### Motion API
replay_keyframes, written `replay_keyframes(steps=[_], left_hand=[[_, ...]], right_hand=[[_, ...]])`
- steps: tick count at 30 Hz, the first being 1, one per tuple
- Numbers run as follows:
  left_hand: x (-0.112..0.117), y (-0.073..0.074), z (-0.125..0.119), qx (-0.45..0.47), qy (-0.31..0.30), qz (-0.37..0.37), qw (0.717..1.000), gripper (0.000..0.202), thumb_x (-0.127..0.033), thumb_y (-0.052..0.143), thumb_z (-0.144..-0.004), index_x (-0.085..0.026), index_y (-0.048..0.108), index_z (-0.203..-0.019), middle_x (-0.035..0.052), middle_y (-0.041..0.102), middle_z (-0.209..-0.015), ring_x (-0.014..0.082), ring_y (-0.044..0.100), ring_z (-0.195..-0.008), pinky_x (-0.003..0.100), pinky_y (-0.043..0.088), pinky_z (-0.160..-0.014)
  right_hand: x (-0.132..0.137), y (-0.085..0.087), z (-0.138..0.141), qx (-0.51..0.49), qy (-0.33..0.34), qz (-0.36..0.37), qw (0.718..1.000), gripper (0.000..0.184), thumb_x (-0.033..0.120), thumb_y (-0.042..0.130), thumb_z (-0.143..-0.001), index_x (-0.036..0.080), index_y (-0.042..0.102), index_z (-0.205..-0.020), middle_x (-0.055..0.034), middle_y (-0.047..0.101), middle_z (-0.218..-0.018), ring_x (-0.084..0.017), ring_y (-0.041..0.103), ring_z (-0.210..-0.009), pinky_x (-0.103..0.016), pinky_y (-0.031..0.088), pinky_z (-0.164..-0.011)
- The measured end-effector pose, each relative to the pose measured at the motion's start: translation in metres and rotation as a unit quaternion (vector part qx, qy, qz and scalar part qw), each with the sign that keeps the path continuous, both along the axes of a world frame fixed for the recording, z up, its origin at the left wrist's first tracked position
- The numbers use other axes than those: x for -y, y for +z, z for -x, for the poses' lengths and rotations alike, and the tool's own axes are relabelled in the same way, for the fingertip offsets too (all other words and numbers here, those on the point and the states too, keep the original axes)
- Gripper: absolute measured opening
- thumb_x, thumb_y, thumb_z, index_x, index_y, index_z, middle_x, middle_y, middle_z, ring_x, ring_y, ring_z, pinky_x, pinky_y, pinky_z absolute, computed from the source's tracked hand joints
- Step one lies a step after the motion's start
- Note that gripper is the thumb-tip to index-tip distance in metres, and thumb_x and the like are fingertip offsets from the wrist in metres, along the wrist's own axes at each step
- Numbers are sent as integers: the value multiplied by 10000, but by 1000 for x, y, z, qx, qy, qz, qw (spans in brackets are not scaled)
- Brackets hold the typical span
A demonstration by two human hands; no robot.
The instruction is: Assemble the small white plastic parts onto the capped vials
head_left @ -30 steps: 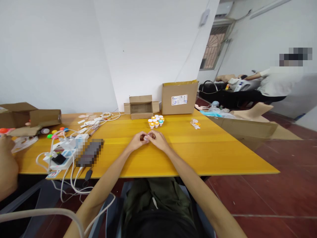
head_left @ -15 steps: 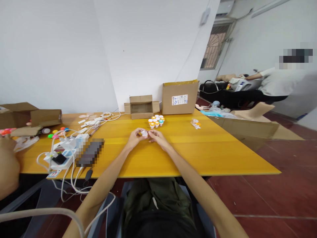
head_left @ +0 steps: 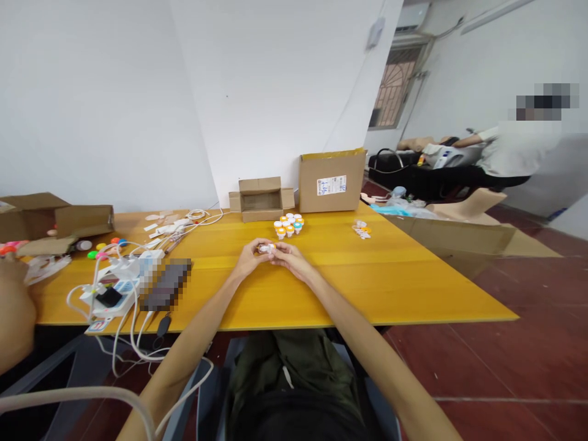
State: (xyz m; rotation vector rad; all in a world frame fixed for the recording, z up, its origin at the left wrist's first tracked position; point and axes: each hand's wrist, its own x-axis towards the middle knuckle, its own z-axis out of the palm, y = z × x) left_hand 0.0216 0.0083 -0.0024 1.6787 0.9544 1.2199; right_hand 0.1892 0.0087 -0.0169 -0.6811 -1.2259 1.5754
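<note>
My left hand (head_left: 250,257) and my right hand (head_left: 287,257) meet over the middle of the yellow table (head_left: 390,275). Together they pinch a small white round piece (head_left: 265,248) between their fingertips, fingers curled round it. Just beyond my hands stands a cluster of small white pots with orange and teal caps (head_left: 288,225). A few more small white and orange pieces (head_left: 361,229) lie further right on the table.
Two cardboard boxes (head_left: 261,197) (head_left: 331,180) stand against the wall. At the left are a power strip with white cables (head_left: 117,278), coloured caps (head_left: 103,248) and another box (head_left: 55,217). Another person's arm (head_left: 13,306) shows at far left; a person in white (head_left: 514,153) works at the right.
My hands lifted slightly off the table and shifted the small white piece between the fingertips; half a second ago it faced up in my left fingers, now both hands pinch it.
</note>
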Motion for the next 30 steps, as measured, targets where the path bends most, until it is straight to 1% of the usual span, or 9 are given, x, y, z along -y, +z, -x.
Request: replay_keyframes(steps=[3, 6, 10, 13, 15, 17, 21, 30], left_hand=[[-3, -2, 0, -23, 16, -13, 1000, 377, -278, 823, -621, -192, 706, -969, 40, 727, -980, 195, 654, -919, 307, 495, -859], [-3, -2, 0, -34, 21, -21, 999, 350, -283, 818, -632, -194, 710, -952, 41, 724, -972, 198, 657, -916, 308, 496, -848], [-3, -2, 0, -28, 12, -21, 999, 335, -275, 809, -638, -194, 706, -946, 40, 722, -967, 200, 661, -923, 315, 505, -855], [-4, -3, -1, -15, 10, -18, 1000, 330, -255, 802, -635, -191, 700, -942, 36, 716, -962, 194, 660, -921, 315, 507, -864], [-5, -4, -1, -13, 11, -17, 1000, 329, -243, 799, -630, -188, 699, -938, 36, 712, -954, 192, 659, -914, 313, 509, -862], [-5, -4, -1, -17, 11, -16, 1000, 324, -241, 797, -633, -186, 699, -938, 39, 713, -955, 193, 660, -915, 314, 511, -859], [-5, -5, -1, -26, 14, -16, 999, 309, -252, 791, -644, -185, 702, -931, 44, 720, -961, 199, 663, -922, 321, 513, -858], [-4, -4, -1, -31, 23, -10, 999, 301, -276, 796, -639, -192, 710, -915, 38, 735, -931, 203, 674, -892, 327, 524, -843]], right_hand=[[-2, -1, 0, 4, -11, 2, 1000, 366, 415, 882, -569, 208, 689, -801, -19, 722, -817, -153, 678, -756, -280, 577, -706], [-4, -3, -1, 14, -20, -1, 1000, 379, 420, 885, -557, 206, 682, -795, -21, 721, -795, -160, 684, -751, -287, 575, -698], [-5, -4, -1, 25, -25, -7, 999, 389, 457, 871, -574, 202, 688, -804, -25, 721, -778, -162, 683, -737, -292, 574, -693], [-4, -3, -1, 25, -26, -11, 999, 400, 509, 842, -605, 201, 706, -820, -13, 710, -750, -144, 666, -698, -291, 575, -702], [-3, -2, -2, 23, -31, -10, 999, 412, 519, 846, -589, 202, 714, -816, -5, 708, -744, -133, 657, -679, -286, 574, -704], [-3, -2, -2, 22, -36, -11, 999, 410, 509, 855, -574, 204, 717, -812, -8, 716, -762, -136, 662, -694, -286, 574, -711], [-4, -4, -3, 23, -43, -17, 999, 369, 467, 859, -588, 206, 719, -809, -18, 728, -805, -151, 673, -724, -306, 580, -731], [-6, -6, -3, 26, -51, -17, 998, 340, 408, 863, -578, 217, 725, -822, -20, 744, -831, -175, 693, -771, -340, 585, -773]])
